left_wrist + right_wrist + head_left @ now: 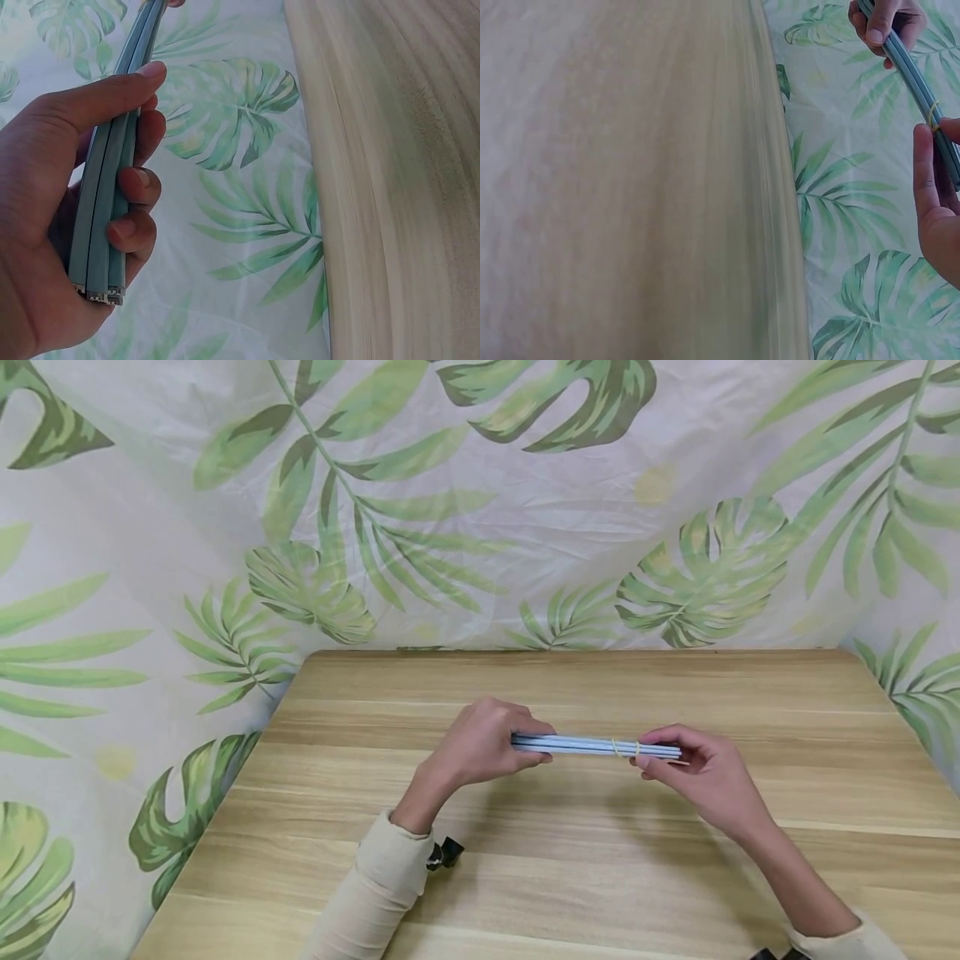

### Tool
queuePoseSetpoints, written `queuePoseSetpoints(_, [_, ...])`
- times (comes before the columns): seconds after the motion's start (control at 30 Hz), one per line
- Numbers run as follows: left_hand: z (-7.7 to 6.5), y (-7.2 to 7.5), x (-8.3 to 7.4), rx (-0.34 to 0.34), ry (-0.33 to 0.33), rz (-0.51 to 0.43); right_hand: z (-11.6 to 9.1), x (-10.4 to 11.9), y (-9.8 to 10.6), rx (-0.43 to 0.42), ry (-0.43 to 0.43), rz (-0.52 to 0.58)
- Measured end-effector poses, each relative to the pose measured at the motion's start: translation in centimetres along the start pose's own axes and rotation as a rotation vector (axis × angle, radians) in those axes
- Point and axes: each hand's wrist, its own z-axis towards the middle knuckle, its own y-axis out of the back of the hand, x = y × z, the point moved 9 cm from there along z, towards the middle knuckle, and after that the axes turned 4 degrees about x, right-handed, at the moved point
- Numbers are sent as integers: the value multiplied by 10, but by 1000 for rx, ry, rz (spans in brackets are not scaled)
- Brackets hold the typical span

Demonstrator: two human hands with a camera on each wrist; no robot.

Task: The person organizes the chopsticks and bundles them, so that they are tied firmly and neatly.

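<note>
A bundle of long, thin blue-grey strips [576,745] is held level above the table. My left hand [487,743] grips its left end, with the fingers curled round the strips [105,187] in the left wrist view. The pale, uneven cut ends of the strips show at the heel of that hand. A yellow rubber band [931,114] goes round the bundle towards its right end. Right at the band, my right hand [708,777] pinches the bundle between thumb and fingers. That hand is partly cut off by the edge in the right wrist view.
Below the hands lies a wood-grain table [570,877]. A leaf-print cloth [465,527] hangs behind it and along its sides. Small black devices [446,853] are at the wrists, by the beige sleeves [375,893].
</note>
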Motion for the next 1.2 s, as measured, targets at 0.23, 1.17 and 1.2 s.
queuePoseSetpoints(0.23, [0,-2,0,-7,6,15,1,-3,3,-49,-68,-92])
queuePoseSetpoints(1.17, [1,1,-6,-14,5,7,12,9,-4,57,-12,-81])
queuePoseSetpoints(1.2, [0,2,-6,-17,7,6,12,9,-3,57,-9,-60])
